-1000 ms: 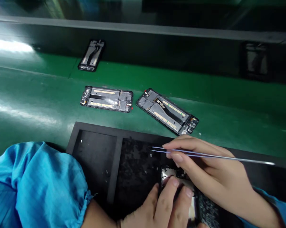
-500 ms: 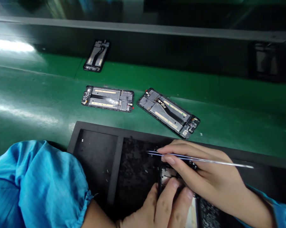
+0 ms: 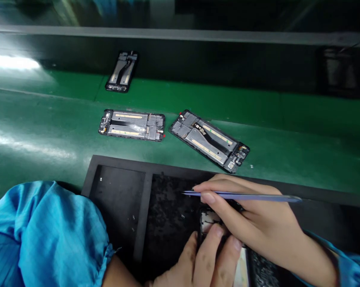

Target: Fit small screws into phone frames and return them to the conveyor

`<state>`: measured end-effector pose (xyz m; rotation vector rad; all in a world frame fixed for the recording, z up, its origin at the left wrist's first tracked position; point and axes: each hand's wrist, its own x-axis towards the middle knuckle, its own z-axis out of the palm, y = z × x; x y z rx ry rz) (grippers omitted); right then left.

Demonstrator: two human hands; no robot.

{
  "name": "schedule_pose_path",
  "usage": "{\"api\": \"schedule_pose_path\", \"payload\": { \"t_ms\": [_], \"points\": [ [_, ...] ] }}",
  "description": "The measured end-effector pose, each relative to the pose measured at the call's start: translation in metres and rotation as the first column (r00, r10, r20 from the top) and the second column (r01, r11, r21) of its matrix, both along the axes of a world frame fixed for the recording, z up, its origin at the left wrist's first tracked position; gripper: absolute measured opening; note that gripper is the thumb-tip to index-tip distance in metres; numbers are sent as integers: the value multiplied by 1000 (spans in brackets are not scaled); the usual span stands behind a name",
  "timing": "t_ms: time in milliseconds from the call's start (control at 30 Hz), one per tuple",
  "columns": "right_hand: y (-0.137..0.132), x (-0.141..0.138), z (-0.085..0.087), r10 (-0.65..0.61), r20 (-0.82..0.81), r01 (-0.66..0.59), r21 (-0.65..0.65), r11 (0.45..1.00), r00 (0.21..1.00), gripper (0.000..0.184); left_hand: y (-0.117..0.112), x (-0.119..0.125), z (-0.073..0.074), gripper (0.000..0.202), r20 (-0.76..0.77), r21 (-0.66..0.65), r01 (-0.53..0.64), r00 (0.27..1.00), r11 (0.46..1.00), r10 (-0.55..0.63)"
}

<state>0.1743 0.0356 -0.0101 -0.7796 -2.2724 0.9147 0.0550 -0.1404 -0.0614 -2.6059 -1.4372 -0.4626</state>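
At left, a blue sleeve (image 3: 45,231) lies across the near edge of a black two-compartment tray (image 3: 117,161) on a green desk (image 3: 48,89). Beyond the tray stand three black-edged phone frames with metal plates: one far (image 3: 122,71), two nearer (image 3: 131,125) (image 3: 209,141). In the right compartment, the left hand (image 3: 210,259) has a closed grip around a fourth black phone frame (image 3: 208,221). The right hand (image 3: 257,219) pinches slim metal tweezers (image 3: 242,195), their tips over the compartment's speckled floor.
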Motion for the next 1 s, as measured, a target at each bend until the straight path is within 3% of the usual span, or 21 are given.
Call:
{"api": "schedule_pose_path", "payload": {
  "t_ms": [200,333,500,600,667,733,800,833,933,967,1000],
  "points": [
    [2,-3,1,-2,-25,1,-32,999,1000,12,3,4,1,65,23,20,-129,991,991,128],
    [5,8,10,23,-25,-25,-62,998,999,12,23,-11,18,53,-19,93,48,999,994,-47],
    [12,26,19,142,-31,-144,-70,987,989,14,41,-29,42,45,-126,79,178,978,981,-167],
    [16,30,20,162,-21,-164,-93,982,987,17,52,-39,60,15,-95,92,249,966,964,-240],
    [18,29,21,162,-19,-163,-130,978,987,22,69,-49,75,15,5,6,275,962,962,-275],
    [19,29,22,160,-10,-160,-155,975,987,26,95,-60,90,23,94,-234,227,973,946,-210],
    [20,29,23,162,-3,-160,-159,974,987,27,122,-69,100,25,132,-524,106,990,845,-43],
    [19,28,23,166,1,-164,-154,974,986,27,133,-73,104,25,142,-657,51,988,752,57],
    [20,27,22,184,4,-182,-130,975,983,31,153,-77,107,25,157,-936,40,936,349,315],
    [20,27,22,191,4,-189,-122,974,982,33,154,-77,106,25,141,-974,62,917,217,373],
    [21,27,22,197,4,-195,-115,974,980,34,154,-76,105,24,121,-990,77,897,120,424]
  ]
}}
